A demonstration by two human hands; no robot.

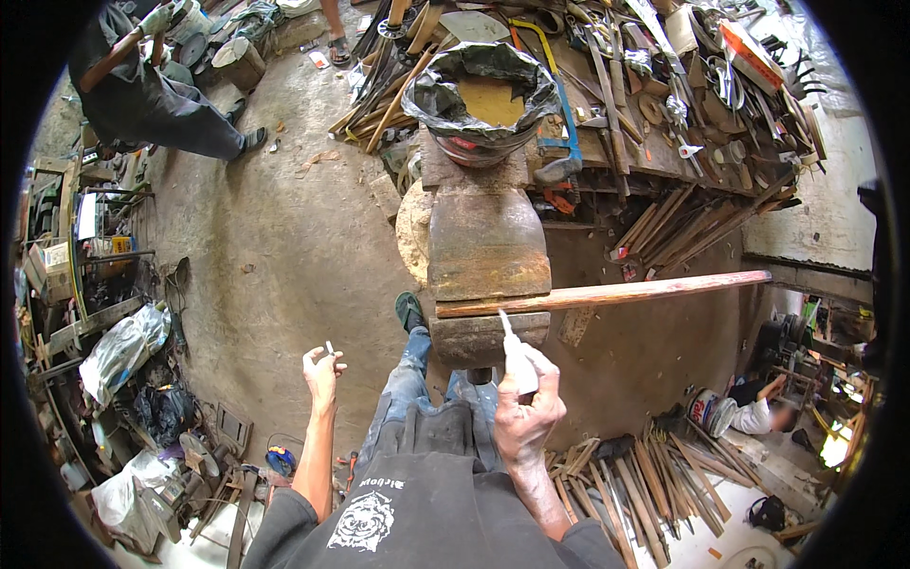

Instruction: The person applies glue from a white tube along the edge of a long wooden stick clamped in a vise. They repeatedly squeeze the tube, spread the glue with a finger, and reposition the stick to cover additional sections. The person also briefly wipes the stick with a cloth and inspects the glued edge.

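Note:
A long reddish wooden bar (654,290) is gripped crosswise between the jaws of a big vise (488,248), its longer end reaching out to the right. My right hand (531,408) is closed round a small white squeeze bottle (518,362) with a narrow nozzle. The nozzle tip points at the bar near its left end; whether it touches cannot be made out. Off to the left, away from the vise, my left hand (320,372) pinches a small white piece (329,347), perhaps a cap, with something dark beside it.
Beyond the vise stands a bucket (483,142) lined with black plastic, holding yellowish material. Tools and wood strips crowd the bench (654,156) at far right. More wood strips (654,474) lie near right. Shelves line the left. Another person (156,95) stands far left; one (754,417) is low at right.

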